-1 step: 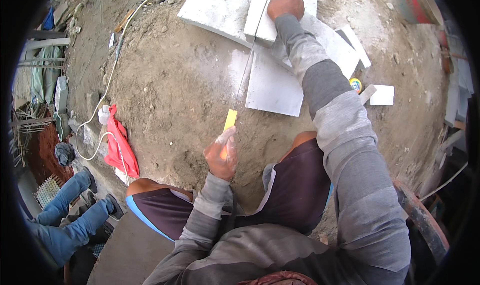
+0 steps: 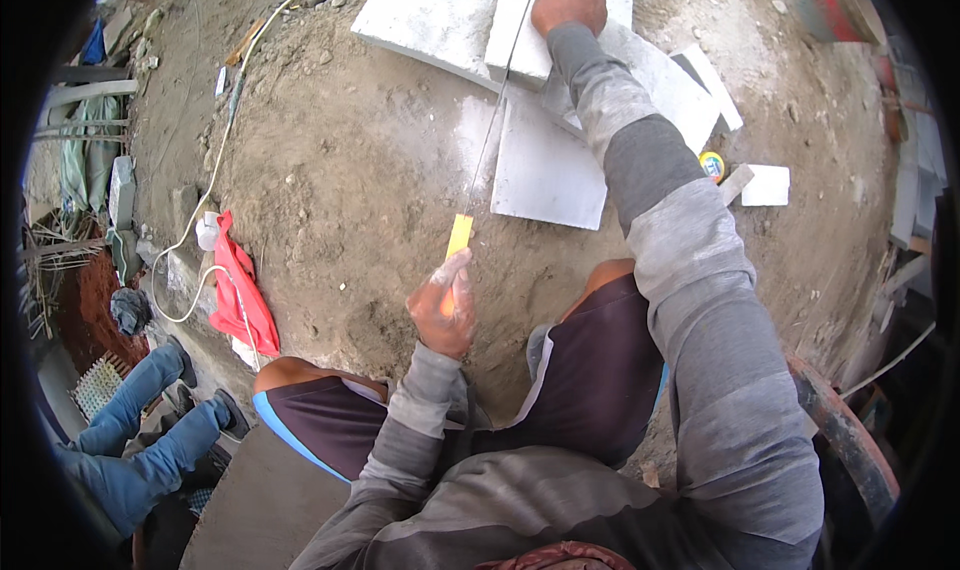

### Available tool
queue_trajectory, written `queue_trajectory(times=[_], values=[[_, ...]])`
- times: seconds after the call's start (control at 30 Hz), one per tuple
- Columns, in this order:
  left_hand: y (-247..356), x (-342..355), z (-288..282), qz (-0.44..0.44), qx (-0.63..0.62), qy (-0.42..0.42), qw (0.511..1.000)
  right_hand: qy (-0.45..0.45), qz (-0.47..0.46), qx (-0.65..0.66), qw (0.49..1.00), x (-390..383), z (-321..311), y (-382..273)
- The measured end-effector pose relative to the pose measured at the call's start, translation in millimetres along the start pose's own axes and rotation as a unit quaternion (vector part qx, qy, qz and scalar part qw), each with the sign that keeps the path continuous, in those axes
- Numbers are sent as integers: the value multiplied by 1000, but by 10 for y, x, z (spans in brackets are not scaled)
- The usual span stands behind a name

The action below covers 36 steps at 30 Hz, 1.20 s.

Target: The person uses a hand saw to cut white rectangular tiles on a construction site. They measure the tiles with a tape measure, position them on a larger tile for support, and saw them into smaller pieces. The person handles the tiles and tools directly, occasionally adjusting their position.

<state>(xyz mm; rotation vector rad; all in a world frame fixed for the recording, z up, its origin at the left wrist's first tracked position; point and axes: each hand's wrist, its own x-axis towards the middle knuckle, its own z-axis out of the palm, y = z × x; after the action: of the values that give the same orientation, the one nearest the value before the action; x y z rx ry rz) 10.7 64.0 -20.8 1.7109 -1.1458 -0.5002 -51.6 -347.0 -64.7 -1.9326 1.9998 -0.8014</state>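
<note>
My left hand [image 2: 441, 305] is closed round the yellow handle of a handsaw [image 2: 459, 235]. Its thin blade [image 2: 487, 152] shows almost edge-on, running up and away over a white lightweight block [image 2: 520, 45] at the top. Beside the blade, my right hand [image 2: 569, 4] grips that block with bent fingers; the fingertips are partly hidden at the top of the picture. Beneath and around it lie more white slabs, one large slab [image 2: 430, 20] to the left and another slab [image 2: 547, 170] nearer me, below the block.
A small white offcut [image 2: 765, 185] and a round yellow tape measure [image 2: 711, 165] lie on the dirt at right. Left are a red cloth [image 2: 243, 290] and a pale cable [image 2: 222, 155]. Another person's legs in jeans [image 2: 150, 460] show lower left; a bucket [image 2: 838, 8] stands upper right.
</note>
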Motion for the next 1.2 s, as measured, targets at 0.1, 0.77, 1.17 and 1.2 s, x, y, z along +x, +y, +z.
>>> queue_trajectory(times=[0.1,0.77,1.17,1.2], values=[[-49,452,321,-27,10,-25,999,-30,16,25,999,-25,-177,-219],[-276,454,364,-20,-6,-7,1000,-28,12,13,999,-5,-131,-198],[-355,303,477,-15,-31,25,999,-14,20,10,1000,-22,-133,-77],[-443,24,414,17,-11,23,1000,2,11,13,1000,41,-94,-56]])
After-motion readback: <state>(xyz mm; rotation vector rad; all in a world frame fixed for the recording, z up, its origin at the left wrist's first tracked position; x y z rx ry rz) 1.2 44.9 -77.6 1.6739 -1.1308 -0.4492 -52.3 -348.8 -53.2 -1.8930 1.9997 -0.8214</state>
